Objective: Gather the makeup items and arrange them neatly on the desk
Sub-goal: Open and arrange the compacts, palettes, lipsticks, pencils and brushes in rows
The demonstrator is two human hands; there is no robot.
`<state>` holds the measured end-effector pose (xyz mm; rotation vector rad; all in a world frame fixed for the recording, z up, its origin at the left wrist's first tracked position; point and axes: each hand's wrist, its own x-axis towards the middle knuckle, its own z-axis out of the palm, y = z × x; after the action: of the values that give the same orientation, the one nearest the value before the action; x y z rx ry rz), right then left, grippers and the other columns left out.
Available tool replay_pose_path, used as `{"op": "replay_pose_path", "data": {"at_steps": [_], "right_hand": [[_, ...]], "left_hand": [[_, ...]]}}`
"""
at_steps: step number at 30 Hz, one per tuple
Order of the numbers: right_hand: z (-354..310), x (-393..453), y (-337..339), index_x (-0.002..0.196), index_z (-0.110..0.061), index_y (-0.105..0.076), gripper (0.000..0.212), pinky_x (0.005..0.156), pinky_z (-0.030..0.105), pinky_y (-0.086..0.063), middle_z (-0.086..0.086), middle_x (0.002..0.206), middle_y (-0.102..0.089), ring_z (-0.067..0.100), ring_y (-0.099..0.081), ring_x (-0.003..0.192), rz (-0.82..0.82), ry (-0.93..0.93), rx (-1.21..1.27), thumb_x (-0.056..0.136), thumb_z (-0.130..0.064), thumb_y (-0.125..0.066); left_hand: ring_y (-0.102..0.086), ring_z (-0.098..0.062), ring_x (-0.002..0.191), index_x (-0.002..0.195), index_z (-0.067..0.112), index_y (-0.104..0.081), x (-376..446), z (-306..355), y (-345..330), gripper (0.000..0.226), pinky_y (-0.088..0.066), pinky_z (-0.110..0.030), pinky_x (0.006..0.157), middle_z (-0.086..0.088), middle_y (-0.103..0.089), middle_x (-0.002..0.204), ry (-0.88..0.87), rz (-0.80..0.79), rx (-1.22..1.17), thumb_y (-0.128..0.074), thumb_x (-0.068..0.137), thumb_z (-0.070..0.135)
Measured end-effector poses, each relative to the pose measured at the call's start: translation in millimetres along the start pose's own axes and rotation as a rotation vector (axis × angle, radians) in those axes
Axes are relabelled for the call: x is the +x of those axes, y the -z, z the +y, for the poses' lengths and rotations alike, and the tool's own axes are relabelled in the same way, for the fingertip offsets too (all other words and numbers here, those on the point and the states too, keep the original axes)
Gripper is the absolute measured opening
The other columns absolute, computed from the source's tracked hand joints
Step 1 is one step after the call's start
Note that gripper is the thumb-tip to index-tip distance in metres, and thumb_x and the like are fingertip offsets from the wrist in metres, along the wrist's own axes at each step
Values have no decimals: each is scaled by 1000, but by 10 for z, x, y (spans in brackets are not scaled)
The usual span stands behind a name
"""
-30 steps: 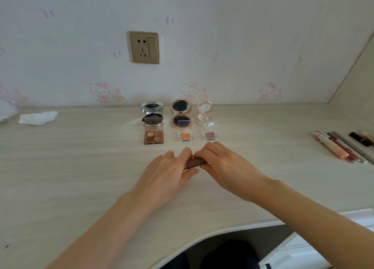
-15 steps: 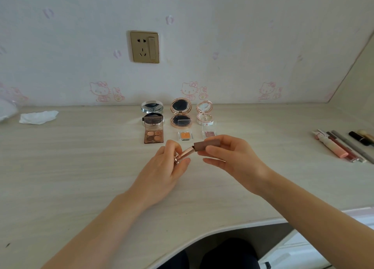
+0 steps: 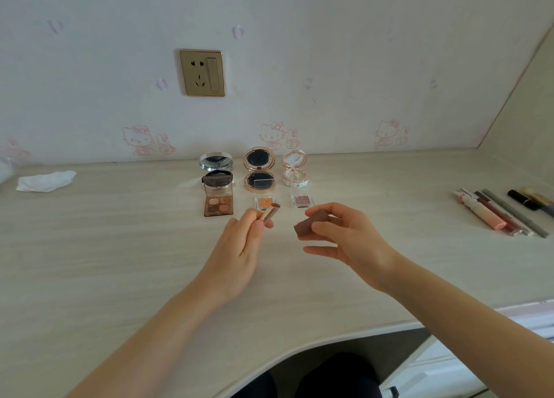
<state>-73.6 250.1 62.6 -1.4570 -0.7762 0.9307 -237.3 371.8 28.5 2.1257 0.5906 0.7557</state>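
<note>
Her left hand (image 3: 239, 244) pinches a slim, shiny rose-gold lipstick tube (image 3: 270, 215) (its tip bare), while the right hand (image 3: 344, 235) grips the blocky matte brown cap (image 3: 311, 222) just beside it, both raised above the pale wood-grain desk (image 3: 120, 262).

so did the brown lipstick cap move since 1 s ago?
Yes. The brown cap, pinched in the right hand, has come off the lipstick and gone right: it was below the orange eyeshadow pan, now it sits below the pink one.
</note>
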Motion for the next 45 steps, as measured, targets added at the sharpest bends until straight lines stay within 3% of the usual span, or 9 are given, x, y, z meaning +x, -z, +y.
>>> {"op": "replay_pose_path", "data": {"at_steps": [5,9,13,19,26,31,38,42,45], "right_hand": [[-6,-9,76,113,-13,-56,24,84,38,-58,11,92,-71,20,-71,90,3,24,-130,95,-4,-44],[25,3,171,115,-15,-55,25,80,36,-59,14,95,-61,21,-72,82,43,100,-257,95,-5,-46],[67,50,363,115,-19,-55,27,77,39,-59,12,93,-61,20,-72,74,84,167,-399,92,-7,-50],[43,236,685,114,-26,-50,28,77,41,-58,-2,95,-63,11,-70,74,181,188,-593,89,-15,-60],[-82,717,974,97,-22,-56,16,71,23,-52,-9,86,-71,-2,-65,80,274,212,-635,86,-12,-61],[-104,1174,1077,93,-18,-59,16,72,33,-54,-5,89,-70,7,-66,80,334,177,-570,83,-6,-60],[-29,1687,1111,97,-20,-56,20,65,27,-52,2,95,-66,19,-64,89,357,160,-579,83,-6,-59],[62,1819,1080,91,-21,-57,20,54,14,-41,3,92,-67,16,-63,85,336,173,-590,82,-4,-58],[107,1896,1103,94,-17,-60,19,56,8,-39,6,92,-69,18,-62,85,337,171,-626,80,-4,-61]], "left_hand": [[-52,-15,80,99,29,-56,95,53,-83,20,-45,-39,80,5,-56,83,51,-84,-43,-37,101,23],[-62,-1,85,98,26,-59,214,175,-221,9,-47,-20,76,10,-67,90,84,-92,-73,-51,96,23],[-63,4,83,92,25,-62,396,273,-377,2,-46,-13,71,16,-68,89,48,-95,10,-60,91,26],[-64,-8,83,85,21,-63,882,459,-575,14,-52,-32,78,10,-70,85,8,-122,178,-66,86,35],[-65,-13,84,86,17,-62,1666,540,-755,9,-50,-27,75,4,-72,83,23,-106,269,-66,85,24],[-65,-24,87,78,18,-61,2137,428,-875,10,-49,-44,89,-1,-70,84,112,-85,396,-68,81,24],[-65,-28,81,79,7,-64,2430,233,-1018,10,-54,-39,77,-9,-66,86,222,-53,402,-71,76,14],[-59,-24,85,93,5,-65,2471,218,-1094,14,-31,-24,51,-9,-66,93,207,-53,487,-67,83,15],[-58,-25,81,90,2,-65,2521,165,-1139,12,-38,-25,55,-13,-66,90,199,-58,477,-68,82,11]]}}
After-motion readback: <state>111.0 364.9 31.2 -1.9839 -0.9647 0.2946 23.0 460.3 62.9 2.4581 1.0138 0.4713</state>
